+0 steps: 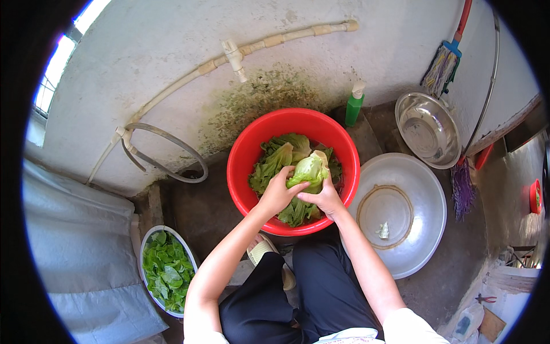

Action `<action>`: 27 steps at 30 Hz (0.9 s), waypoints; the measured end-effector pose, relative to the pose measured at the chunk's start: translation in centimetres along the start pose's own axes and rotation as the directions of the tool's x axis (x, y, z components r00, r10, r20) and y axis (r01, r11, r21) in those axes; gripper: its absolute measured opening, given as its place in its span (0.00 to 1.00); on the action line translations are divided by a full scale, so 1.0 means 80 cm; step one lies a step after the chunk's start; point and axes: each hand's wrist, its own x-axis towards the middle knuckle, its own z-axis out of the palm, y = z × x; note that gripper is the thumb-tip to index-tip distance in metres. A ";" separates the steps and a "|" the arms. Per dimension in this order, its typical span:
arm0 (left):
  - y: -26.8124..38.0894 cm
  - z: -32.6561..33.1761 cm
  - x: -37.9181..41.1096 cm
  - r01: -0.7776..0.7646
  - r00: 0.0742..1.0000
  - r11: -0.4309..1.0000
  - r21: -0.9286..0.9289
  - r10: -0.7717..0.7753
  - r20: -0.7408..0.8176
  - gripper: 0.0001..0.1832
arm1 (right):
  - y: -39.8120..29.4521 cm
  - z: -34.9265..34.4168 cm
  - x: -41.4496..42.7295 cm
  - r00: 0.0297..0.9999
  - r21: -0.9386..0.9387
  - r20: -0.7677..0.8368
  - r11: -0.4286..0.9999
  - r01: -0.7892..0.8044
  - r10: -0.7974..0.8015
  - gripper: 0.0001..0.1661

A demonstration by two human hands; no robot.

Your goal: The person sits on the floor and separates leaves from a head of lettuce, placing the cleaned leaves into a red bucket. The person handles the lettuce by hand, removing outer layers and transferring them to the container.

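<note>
A pale green head of lettuce is held between both my hands above a red plastic basin. My left hand grips its left side, thumb across the lower front. From the right, my right hand holds it with the thumb pointing inward. Beneath and around the head, loose lettuce leaves fill the basin. Just right of it stands a wide metal basin with a small whitish lettuce scrap on its bottom. The fingers behind the head are partly hidden.
A bowl of green leaves sits at lower left by a grey curtain. A green pump bottle and a leaning steel bowl are near the wall. Above are a pipe tap, a grey hose and a hanging mop.
</note>
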 end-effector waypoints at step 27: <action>0.019 0.010 0.013 -0.379 0.861 0.628 0.680 0.509 0.010 0.22 | 0.028 0.009 0.010 0.939 -0.494 -0.047 0.825 0.274 -0.339 0.42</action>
